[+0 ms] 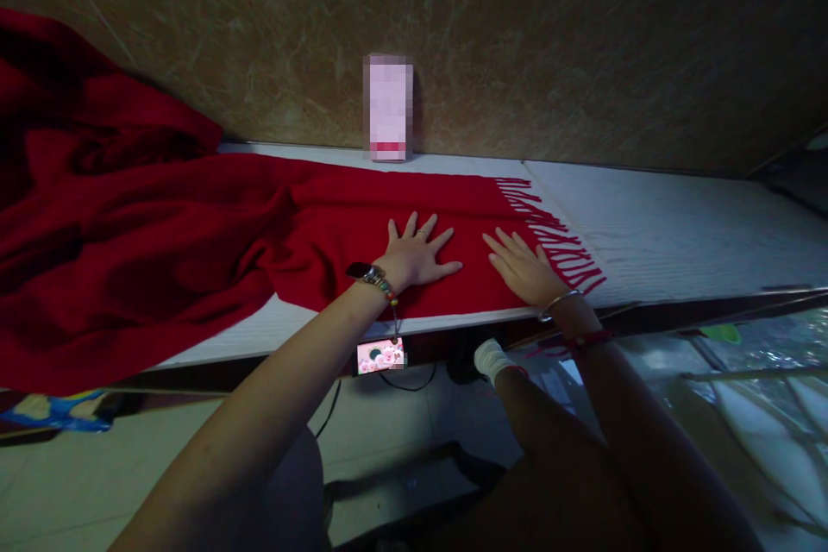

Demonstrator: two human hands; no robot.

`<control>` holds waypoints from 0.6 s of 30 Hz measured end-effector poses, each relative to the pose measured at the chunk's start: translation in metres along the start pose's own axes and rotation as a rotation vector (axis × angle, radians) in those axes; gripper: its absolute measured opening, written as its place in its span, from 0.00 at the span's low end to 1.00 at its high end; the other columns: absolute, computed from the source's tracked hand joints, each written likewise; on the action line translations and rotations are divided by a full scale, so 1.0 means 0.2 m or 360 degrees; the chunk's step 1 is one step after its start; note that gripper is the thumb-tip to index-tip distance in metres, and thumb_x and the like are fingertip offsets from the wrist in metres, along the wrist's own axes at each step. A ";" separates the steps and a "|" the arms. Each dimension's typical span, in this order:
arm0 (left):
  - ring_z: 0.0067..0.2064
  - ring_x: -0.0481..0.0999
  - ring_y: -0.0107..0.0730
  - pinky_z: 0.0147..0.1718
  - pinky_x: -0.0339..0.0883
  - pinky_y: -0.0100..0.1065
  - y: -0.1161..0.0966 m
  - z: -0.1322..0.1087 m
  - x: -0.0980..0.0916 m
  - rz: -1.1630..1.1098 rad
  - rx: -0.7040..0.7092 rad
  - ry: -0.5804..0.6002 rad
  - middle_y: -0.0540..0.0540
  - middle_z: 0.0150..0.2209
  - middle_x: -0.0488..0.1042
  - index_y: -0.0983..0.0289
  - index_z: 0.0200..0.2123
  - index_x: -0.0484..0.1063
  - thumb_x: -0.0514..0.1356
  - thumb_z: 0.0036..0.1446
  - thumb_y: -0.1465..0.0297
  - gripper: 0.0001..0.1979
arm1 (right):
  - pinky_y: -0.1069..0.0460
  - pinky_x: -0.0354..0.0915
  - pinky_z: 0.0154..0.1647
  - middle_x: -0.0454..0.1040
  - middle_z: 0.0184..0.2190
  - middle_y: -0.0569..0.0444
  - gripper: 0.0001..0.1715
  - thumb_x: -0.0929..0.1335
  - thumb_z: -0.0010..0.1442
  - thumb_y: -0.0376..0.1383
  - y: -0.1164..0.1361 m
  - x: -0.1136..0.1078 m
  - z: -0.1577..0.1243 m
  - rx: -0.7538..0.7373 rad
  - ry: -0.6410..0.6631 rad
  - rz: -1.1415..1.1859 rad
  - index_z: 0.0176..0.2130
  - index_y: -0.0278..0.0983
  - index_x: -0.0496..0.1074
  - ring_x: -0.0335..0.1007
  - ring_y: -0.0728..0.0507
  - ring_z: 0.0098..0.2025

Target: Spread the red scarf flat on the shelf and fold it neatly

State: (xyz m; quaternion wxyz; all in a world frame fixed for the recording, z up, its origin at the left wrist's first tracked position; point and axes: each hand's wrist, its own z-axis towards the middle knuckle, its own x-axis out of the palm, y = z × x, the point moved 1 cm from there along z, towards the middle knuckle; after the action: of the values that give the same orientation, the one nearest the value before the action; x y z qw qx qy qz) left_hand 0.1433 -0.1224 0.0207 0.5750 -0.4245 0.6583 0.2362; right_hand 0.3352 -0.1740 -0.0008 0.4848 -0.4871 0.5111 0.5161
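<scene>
A red fringed scarf (466, 207) lies along a narrow white table (673, 224). Its right end is spread flat, with the tassels toward the right, while the left part is rumpled and heaped. My left hand (417, 254) rests palm down on the flat part, fingers spread wide; a watch and a beaded bracelet are on that wrist. To its right, my right hand (521, 267) also lies flat on the scarf close to the fringe, fingers stretched out. A bangle circles the right wrist. Neither hand grips the cloth.
Against the brown marbled wall (549, 43) behind the table stands a pinkish blurred box-like item (388, 108). Below the front edge is a phone-like screen with a floral picture (379, 356). A blue package (65, 411) is at lower left, and a glass-like surface (776, 379) at lower right.
</scene>
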 end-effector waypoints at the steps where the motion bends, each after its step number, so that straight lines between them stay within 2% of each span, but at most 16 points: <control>1: 0.67 0.34 0.55 0.59 0.33 0.62 0.00 0.00 0.01 0.0003 0.0009 -0.0046 0.53 0.68 0.36 0.53 0.65 0.42 0.41 0.57 0.45 0.36 | 0.30 0.49 0.59 0.52 0.65 0.53 0.30 0.51 0.64 0.43 -0.03 0.01 0.01 0.0048 -0.0006 -0.0020 0.63 0.47 0.54 0.46 0.36 0.65; 5: 0.66 0.36 0.57 0.59 0.36 0.62 0.02 -0.01 0.05 0.0015 0.0050 -0.0222 0.56 0.68 0.39 0.56 0.65 0.45 0.41 0.57 0.45 0.37 | 0.29 0.50 0.58 0.54 0.64 0.49 0.30 0.52 0.63 0.43 -0.19 0.04 0.01 0.0205 -0.0058 -0.0069 0.62 0.44 0.55 0.47 0.34 0.65; 7: 0.66 0.37 0.56 0.59 0.37 0.62 0.02 -0.02 0.06 -0.0003 0.0077 -0.0325 0.56 0.68 0.40 0.56 0.65 0.47 0.42 0.57 0.46 0.36 | 0.30 0.51 0.57 0.55 0.63 0.45 0.30 0.52 0.63 0.42 -0.23 0.03 0.00 0.0260 -0.0092 -0.0091 0.62 0.41 0.57 0.49 0.33 0.64; 9: 0.67 0.38 0.53 0.59 0.38 0.60 0.03 -0.02 0.05 -0.0038 0.0055 -0.0467 0.55 0.68 0.41 0.56 0.64 0.48 0.40 0.60 0.48 0.33 | 0.31 0.52 0.57 0.55 0.63 0.41 0.31 0.52 0.63 0.42 -0.23 0.01 0.00 0.0272 -0.0170 -0.0114 0.61 0.36 0.57 0.49 0.32 0.64; 12: 0.67 0.39 0.49 0.60 0.40 0.58 0.05 -0.02 0.04 -0.0080 -0.0154 -0.0700 0.56 0.68 0.41 0.57 0.64 0.48 0.38 0.63 0.54 0.29 | 0.33 0.49 0.60 0.51 0.64 0.38 0.32 0.52 0.63 0.42 -0.17 -0.06 0.03 0.0198 -0.0306 -0.0103 0.62 0.31 0.55 0.44 0.33 0.65; 15: 0.66 0.41 0.54 0.59 0.42 0.59 0.07 -0.01 0.04 -0.0099 -0.0377 -0.0676 0.59 0.67 0.43 0.59 0.64 0.48 0.39 0.62 0.55 0.30 | 0.35 0.47 0.61 0.48 0.66 0.41 0.33 0.51 0.64 0.44 -0.09 -0.12 0.13 0.0082 -0.0319 -0.0019 0.64 0.32 0.51 0.41 0.34 0.66; 18: 0.65 0.42 0.59 0.58 0.42 0.61 0.09 0.00 0.05 -0.0097 -0.0430 -0.0554 0.60 0.66 0.46 0.60 0.64 0.51 0.40 0.61 0.53 0.31 | 0.37 0.46 0.62 0.49 0.66 0.45 0.33 0.51 0.64 0.47 -0.04 -0.12 0.29 -0.0016 -0.0134 0.0033 0.64 0.36 0.52 0.41 0.36 0.66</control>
State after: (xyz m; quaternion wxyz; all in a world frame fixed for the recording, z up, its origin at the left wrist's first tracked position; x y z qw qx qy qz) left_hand 0.1292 -0.1154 0.0075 0.6248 -0.4700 0.4985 0.3745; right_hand 0.3443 -0.1167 0.0234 0.4982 -0.4620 0.4926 0.5437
